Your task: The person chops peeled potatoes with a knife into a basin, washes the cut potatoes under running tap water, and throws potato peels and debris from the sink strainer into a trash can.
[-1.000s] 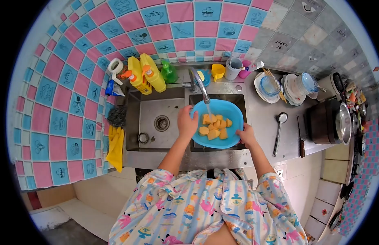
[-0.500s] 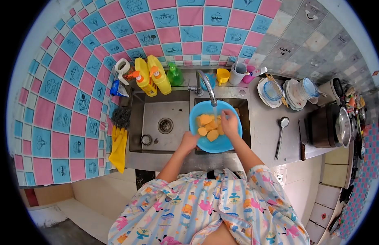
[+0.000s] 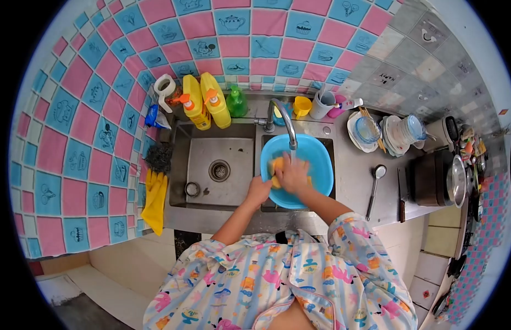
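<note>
A blue basin (image 3: 320,165) sits in the right sink bowl under the curved metal faucet (image 3: 288,124). My left hand (image 3: 259,191) grips the basin's left rim, fingers closed on it. Inside the basin, my right hand (image 3: 293,173) is over the orange-yellow chunks (image 3: 277,163), blurred by motion, with its fingers partly spread. It covers most of the chunks, so whether it holds any is hidden. Water from the faucet falls near the right hand.
Left is the other sink bowl (image 3: 203,162). Yellow bottles (image 3: 214,102) and a green bottle (image 3: 236,103) stand behind it. Right are a ladle (image 3: 375,190), a knife (image 3: 403,192) and stacked dishes (image 3: 395,135). Yellow gloves (image 3: 154,201) hang at left.
My right hand has gone from the basin's right rim into the basin, over the chunks. My left hand has shifted lower on the left rim and closed on it.
</note>
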The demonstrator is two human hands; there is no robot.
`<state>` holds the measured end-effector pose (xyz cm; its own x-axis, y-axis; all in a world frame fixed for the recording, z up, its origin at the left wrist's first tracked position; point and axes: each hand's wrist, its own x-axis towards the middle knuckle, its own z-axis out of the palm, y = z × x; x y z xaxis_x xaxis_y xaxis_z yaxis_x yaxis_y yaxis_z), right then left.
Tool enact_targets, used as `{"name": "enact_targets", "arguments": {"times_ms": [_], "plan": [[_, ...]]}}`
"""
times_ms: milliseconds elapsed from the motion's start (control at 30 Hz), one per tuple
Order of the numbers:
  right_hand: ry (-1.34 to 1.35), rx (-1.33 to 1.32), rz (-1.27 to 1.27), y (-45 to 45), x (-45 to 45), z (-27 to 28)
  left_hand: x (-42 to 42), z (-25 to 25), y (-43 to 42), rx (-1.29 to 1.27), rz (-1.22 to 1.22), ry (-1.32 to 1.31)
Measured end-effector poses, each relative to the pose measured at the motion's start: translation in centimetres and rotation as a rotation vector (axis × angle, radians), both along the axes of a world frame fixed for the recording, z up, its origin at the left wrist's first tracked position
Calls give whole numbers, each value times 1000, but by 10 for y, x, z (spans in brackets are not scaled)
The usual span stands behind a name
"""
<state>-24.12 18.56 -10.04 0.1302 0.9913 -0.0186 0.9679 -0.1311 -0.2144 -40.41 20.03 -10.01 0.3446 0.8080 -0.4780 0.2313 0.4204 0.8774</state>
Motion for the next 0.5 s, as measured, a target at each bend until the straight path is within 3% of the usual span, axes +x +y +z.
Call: {"name": "enact_targets", "arguments": {"times_ms": [133,233,333,367,500], "plan": [[-43,-15,220,4,33,3,-4,-8,-1,98,38,-51],[53,-34,-230,5,-7,-6,0,-10,0,138,35,-19],[127,83,255,1,-12,-5,7,0,1,140,77,24],[3,56,376,-1,0,1,4,-6,2,132,69,18],[16,-149,44,8,12,2,-7,-24,3,126,86,-1]]}}
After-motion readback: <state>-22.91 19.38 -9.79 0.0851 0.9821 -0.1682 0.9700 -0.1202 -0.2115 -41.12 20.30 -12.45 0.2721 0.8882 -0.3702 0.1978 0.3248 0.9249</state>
